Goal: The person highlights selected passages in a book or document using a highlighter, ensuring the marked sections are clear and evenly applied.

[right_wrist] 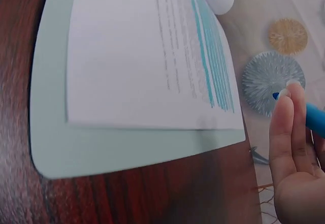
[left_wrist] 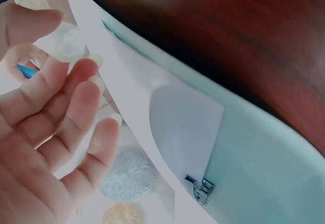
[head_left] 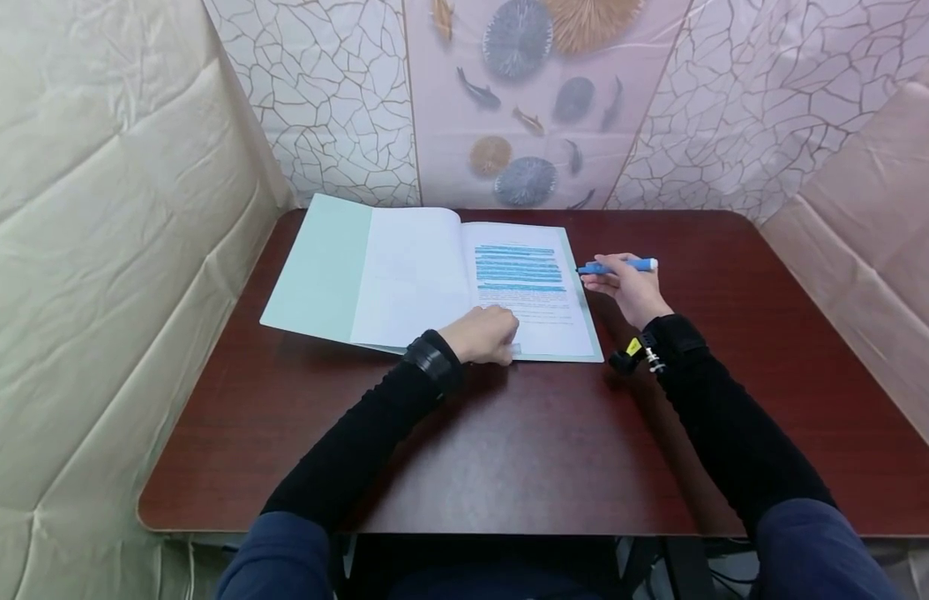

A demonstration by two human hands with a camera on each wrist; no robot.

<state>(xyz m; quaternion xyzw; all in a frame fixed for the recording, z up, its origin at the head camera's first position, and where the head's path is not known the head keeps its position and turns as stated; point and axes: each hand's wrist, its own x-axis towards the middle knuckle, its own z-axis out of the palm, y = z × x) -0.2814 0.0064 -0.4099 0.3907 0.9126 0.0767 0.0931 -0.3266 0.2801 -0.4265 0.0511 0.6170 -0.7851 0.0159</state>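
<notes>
A pale green folder [head_left: 314, 267] lies open on the table. Its right side carries a printed sheet [head_left: 550, 337], with bright blue marking over the lines in its upper half. My left hand [head_left: 479, 333] is at the lower edge of the papers, near the fold. In the left wrist view its fingers [left_wrist: 84, 107] are loosely bent and hold nothing. Just off the folder's right edge, my right hand [head_left: 635, 292] holds a blue highlighter [head_left: 644, 264], its tip pointing left toward the sheet. The right wrist view shows the highlighter's dark tip past the fingertips [right_wrist: 282, 109].
The dark red-brown table [head_left: 569, 450] extends around the folder. A blank white page [head_left: 415, 275] covers the folder's middle. Patterned cloth [head_left: 344, 108] hangs behind the table, with pale padded panels [head_left: 97, 250] at the sides.
</notes>
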